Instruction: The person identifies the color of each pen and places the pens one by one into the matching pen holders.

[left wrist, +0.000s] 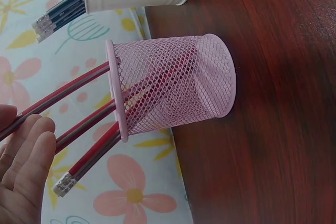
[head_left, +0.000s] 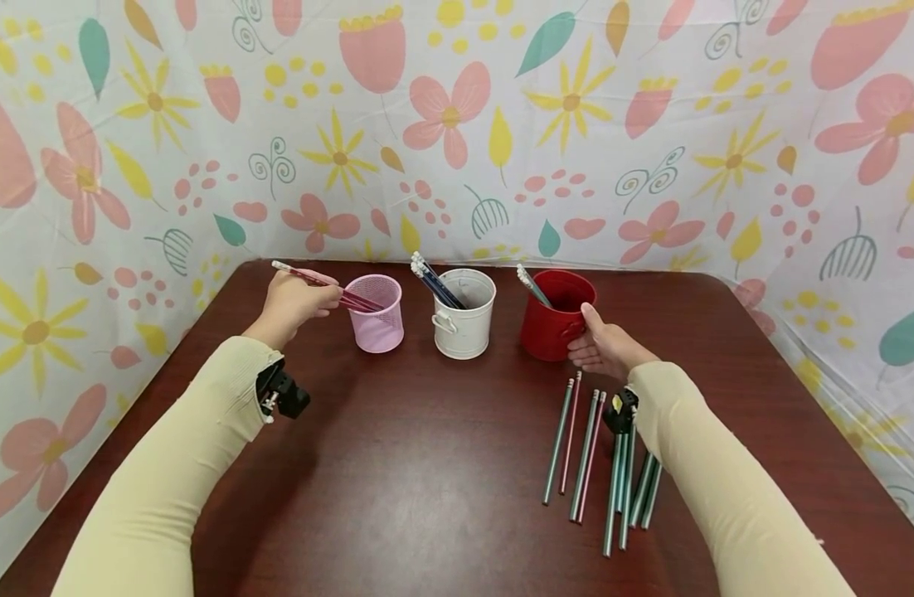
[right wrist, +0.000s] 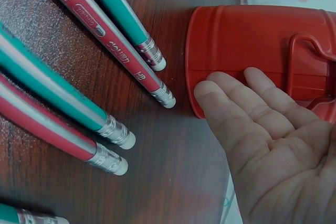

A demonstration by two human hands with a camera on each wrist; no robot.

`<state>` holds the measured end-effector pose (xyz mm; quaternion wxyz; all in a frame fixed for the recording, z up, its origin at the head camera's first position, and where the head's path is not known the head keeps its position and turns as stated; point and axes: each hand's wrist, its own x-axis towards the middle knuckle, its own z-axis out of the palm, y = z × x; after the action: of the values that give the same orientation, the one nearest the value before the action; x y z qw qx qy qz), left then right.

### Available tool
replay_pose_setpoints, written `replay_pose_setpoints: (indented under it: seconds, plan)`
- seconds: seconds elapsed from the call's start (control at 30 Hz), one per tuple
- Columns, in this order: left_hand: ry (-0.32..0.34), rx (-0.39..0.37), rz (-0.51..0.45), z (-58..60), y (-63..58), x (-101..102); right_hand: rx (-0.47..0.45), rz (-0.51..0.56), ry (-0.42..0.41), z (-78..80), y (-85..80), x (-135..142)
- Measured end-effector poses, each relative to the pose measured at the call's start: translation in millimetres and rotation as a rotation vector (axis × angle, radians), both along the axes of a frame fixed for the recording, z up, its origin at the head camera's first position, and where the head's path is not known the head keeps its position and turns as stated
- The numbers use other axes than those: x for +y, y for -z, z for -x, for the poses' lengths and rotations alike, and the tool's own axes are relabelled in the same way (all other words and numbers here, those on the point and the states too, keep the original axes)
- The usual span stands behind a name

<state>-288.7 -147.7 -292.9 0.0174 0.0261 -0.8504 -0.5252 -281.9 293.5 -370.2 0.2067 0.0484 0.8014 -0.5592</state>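
Observation:
On the left, my left hand [head_left: 294,300] pinches red pencils [left wrist: 68,88] between thumb and fingers. Their lower ends are inside the pink mesh cup [head_left: 378,333]. Another red pencil with a white eraser [left wrist: 93,157] leans out over the same rim, beside the fingers. My right hand [head_left: 608,344] rests against the side of the red bucket [head_left: 545,332], thumb up near the rim. Its fingers [right wrist: 247,103] lie fairly straight along the bucket wall, close to the wire handle. A few green pencils [head_left: 533,286] stand in the red bucket.
Between the two containers stands a white bucket [head_left: 464,336] holding several dark blue pencils [head_left: 436,280]. Loose green and red pencils [head_left: 587,456] lie on the dark wooden table [head_left: 397,497], partly under the right forearm. A floral cloth [head_left: 457,166] hangs behind.

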Motion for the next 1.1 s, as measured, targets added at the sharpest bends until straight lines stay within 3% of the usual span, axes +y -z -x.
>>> replay_pose_setpoints:
  seconds: [0.3, 0.6, 0.87, 1.1]
  plan:
    - [0.01, 0.015, 0.095, 2.4, 3.6, -1, 0.008, -0.012, 0.008, -0.3, -0.3, 0]
    - [0.024, 0.01, 0.04, 8.6, 23.1, -5, 0.008, -0.011, 0.001, -1.4, 0.3, 0]
    - [0.006, 0.009, 0.086, 17.6, 34.7, -4, 0.011, -0.009, -0.001, -1.5, -2.5, 0]
    - [-0.001, -0.019, 0.061, 20.8, 42.9, -5, 0.008, -0.018, 0.016, -2.6, -2.2, 0]
